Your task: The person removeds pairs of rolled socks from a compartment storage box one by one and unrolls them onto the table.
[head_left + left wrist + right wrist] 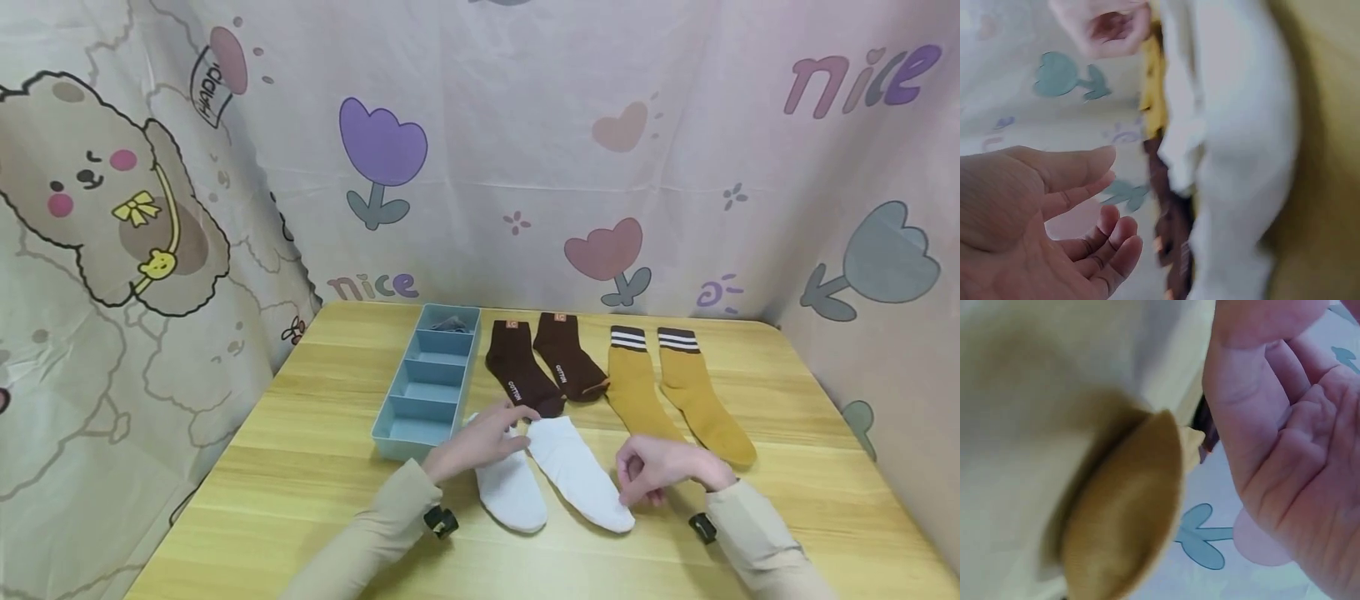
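Two white socks lie flat near the table's front: a left sock (510,492) and a right sock (581,475). My left hand (483,440) hovers across their cuff ends, fingers apart and loosely bent; in the left wrist view that hand (1054,219) has nothing between thumb and fingers. At the toe of the right white sock is my right hand (656,468), its fingers curled and fingertips right at the sock's edge. The right wrist view shows this hand (1297,425) with its fingertips out of frame; I cannot tell whether they pinch the fabric.
A blue divided tray (381,429) stands left of the socks, something greyish in its far compartment. Behind the white pair lie brown socks (517,362) (562,354). Mustard socks with striped cuffs (637,392) (701,400) lie at the right. A patterned curtain (480,167) hangs behind the table.
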### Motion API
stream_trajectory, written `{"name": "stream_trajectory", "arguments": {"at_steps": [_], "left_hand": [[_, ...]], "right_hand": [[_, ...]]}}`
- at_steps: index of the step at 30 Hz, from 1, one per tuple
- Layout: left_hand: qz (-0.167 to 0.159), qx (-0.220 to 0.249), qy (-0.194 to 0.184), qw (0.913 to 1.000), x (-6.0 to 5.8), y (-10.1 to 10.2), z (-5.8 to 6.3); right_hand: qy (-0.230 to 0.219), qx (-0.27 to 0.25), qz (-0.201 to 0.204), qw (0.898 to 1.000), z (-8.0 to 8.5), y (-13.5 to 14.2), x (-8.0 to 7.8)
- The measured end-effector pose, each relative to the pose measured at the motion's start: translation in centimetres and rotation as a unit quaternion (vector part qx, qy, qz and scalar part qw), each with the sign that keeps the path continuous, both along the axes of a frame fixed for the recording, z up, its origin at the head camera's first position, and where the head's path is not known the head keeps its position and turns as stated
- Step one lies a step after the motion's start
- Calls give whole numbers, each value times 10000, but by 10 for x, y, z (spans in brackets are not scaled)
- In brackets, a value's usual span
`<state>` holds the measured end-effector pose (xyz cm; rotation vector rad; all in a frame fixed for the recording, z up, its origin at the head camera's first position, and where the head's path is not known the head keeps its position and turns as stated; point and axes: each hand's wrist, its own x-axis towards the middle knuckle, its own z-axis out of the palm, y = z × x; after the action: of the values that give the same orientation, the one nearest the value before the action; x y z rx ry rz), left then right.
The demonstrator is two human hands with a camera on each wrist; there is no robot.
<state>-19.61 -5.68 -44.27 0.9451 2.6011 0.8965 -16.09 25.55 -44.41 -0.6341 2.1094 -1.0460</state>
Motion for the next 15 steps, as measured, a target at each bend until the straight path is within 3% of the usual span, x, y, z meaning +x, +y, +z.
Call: {"name": "stream_trajectory", "arguments": {"at_steps": [3,7,11,15], "left_hand": [[220,276,180,9992,-2,-17,18],[1045,469,664,9912,-17,-48,37],[2076,369,857,9737,-37,-89,38],[2655,152,494,9627,-48,-125,30]], "right_hand": [[327,-19,48,9995,8,-1,-6],[1175,96,239,9927,19,-4,-18],[2083,21,319,9775,28,-10,-34],[2345,-273,108,9717,31,-20,-49]]}}
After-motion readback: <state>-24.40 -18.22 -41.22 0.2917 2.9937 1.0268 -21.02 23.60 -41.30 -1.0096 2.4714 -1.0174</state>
